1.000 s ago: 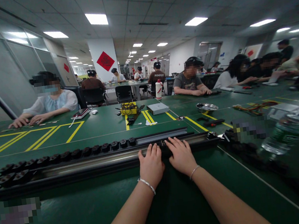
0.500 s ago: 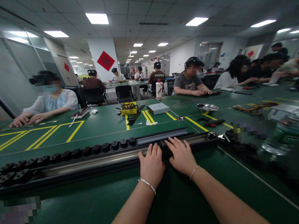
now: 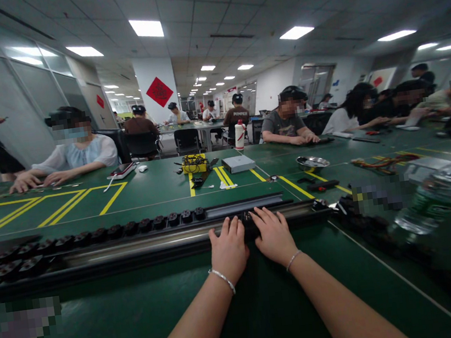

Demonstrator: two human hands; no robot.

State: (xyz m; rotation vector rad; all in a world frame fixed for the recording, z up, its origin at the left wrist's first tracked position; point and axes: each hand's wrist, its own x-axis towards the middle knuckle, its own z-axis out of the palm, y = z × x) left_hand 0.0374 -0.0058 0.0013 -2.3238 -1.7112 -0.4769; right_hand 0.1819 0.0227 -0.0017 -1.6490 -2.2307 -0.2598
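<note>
A long black rail [image 3: 136,248] with a shiny metal channel lies across the table before me. My left hand [image 3: 228,251] rests on it, fingers stretched forward and slightly apart. Just to the right, my right hand [image 3: 275,237] lies over the same rail with its fingers spread. Between the two sets of fingertips sits a small dark piece [image 3: 247,217] in the channel, partly hidden. Round black modules [image 3: 114,231] stand in a row along the rail's far side. A few larger-looking round black modules [image 3: 32,265] sit at its left end.
On the green table [image 3: 117,327] are a yellow box of cables [image 3: 194,163], a grey box [image 3: 239,164], a metal bowl [image 3: 313,162] and a plastic bottle [image 3: 433,200]. Dark parts [image 3: 365,222] lie right of the rail. Other people sit around the table.
My hands and the rail keep their places. A standing person at the far left has come further into view, and a dark shape now shows at the table's left edge.
</note>
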